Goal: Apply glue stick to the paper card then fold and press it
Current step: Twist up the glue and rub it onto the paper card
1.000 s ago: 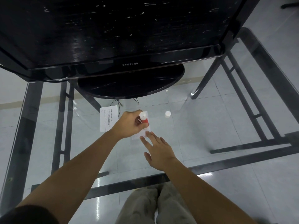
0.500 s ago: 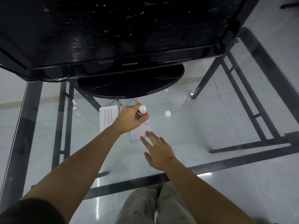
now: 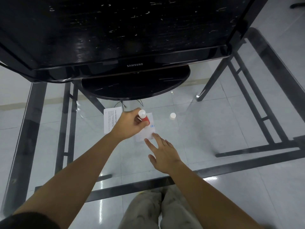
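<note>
1. Paper card, small and white with blue print [image 3: 149,130], lies flat mid-way across the clear glass tabletop [image 3: 214,129]. Nearest are the seated person's knees in grey trousers [image 3: 156,210], seen through the glass.
2. Their right hand [image 3: 162,154] is spread flat, fingers straight, with the fingertips [image 3: 155,135] resting on the card's near edge.
3. Just beyond, the left hand [image 3: 130,123] is curled round a red glue stick with a white end [image 3: 145,119], tilted, its lower end down at the card.
4. A small white cap [image 3: 173,116] stands on the glass to the card's right, apart from it.
5. A white printed sheet [image 3: 109,121] lies left of the card, partly under the left hand.
6. Farthest, a black Samsung television [image 3: 132,38] sits on its oval black stand [image 3: 135,83].
</note>
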`<action>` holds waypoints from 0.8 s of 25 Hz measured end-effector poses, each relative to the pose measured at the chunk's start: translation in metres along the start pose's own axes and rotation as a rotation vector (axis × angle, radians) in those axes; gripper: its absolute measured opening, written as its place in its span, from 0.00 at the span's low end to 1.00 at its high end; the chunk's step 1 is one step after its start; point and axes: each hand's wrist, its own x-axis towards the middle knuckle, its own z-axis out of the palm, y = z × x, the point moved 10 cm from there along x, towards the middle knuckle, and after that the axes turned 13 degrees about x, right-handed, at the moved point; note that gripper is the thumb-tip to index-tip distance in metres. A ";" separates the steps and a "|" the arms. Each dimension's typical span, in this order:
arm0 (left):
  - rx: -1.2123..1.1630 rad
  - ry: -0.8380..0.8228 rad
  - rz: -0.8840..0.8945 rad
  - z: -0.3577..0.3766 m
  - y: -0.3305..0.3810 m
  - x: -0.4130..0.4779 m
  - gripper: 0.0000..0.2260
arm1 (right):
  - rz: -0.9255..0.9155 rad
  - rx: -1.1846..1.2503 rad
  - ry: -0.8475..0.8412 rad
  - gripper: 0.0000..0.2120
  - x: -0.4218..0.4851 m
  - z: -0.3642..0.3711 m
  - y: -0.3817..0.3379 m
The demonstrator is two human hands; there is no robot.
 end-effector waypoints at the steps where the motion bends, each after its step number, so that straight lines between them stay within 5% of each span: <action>1: -0.009 -0.018 0.015 0.003 -0.002 -0.007 0.11 | 0.005 0.003 0.004 0.28 0.000 0.000 0.001; 20: -0.012 -0.076 0.079 0.010 0.002 -0.011 0.09 | 0.007 -0.012 0.003 0.29 0.001 0.002 0.002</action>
